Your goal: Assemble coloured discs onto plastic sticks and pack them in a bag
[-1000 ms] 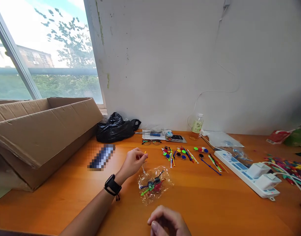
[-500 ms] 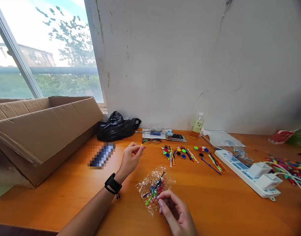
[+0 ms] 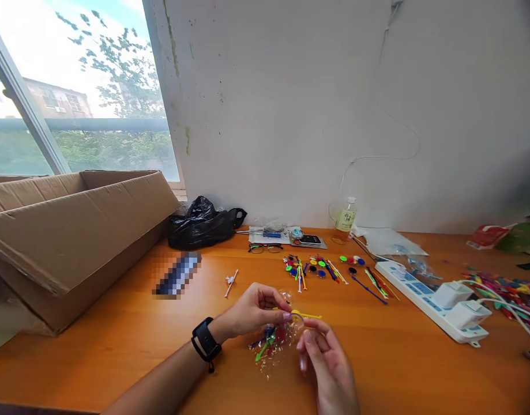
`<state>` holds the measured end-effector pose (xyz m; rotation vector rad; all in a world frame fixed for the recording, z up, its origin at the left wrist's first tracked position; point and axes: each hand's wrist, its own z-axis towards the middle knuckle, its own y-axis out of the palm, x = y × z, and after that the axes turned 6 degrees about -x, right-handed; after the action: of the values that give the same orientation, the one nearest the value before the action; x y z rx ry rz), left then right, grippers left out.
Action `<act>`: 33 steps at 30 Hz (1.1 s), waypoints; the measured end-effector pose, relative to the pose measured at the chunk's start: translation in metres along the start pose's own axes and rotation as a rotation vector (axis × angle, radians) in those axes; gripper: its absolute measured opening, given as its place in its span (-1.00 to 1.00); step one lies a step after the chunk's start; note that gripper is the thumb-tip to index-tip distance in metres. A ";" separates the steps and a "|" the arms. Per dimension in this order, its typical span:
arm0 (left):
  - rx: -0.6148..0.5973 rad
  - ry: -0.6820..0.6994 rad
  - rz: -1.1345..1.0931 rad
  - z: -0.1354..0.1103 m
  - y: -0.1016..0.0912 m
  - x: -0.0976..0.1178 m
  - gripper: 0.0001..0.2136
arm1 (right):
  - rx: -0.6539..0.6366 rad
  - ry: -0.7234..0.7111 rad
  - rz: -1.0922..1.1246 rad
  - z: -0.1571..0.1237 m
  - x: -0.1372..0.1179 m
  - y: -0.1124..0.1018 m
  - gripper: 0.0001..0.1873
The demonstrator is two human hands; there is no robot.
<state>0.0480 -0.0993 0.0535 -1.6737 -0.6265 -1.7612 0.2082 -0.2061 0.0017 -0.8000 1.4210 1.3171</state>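
Stick of thin yellow plastic is held over a crinkled clear plastic bag, its end jutting rightward from the left hand, whose thumb and forefinger are pinched together on it. A small round clear piece shows beside the pinch, between the two hands; whether it is joined to the stick cannot be told. The right hand is just beside this piece, thumb and forefinger curled close to each other, and it is unclear whether they grip it. The bag lies on the orange-brown wooden tabletop, partly hidden by the left hand, with green, red and dark blue plastic parts showing through it. Beyond that hand lies a thin white plastic stick. Farther right are loose coloured sticks and small round discs in blue, green, yellow and black. Behind them stands a clear bottle of amber liquid; its pale green label carries dark characters too small to read. Pale marking on a red packet at far right is likewise illegible.
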 end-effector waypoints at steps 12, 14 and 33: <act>0.068 -0.004 0.066 0.001 0.001 -0.003 -0.56 | 0.230 -0.045 -0.017 0.006 0.005 -0.021 -0.52; 0.224 0.076 0.213 0.000 0.000 -0.006 -0.55 | 0.335 -0.148 -0.015 0.009 -0.003 -0.031 -0.55; -0.007 0.229 0.843 -0.008 0.008 -0.014 0.16 | 0.379 -0.248 -0.122 0.027 -0.017 -0.054 -0.53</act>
<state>0.0481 -0.1091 0.0384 -1.3994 0.1888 -1.2836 0.2699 -0.1933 0.0037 -0.4456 1.3438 0.9750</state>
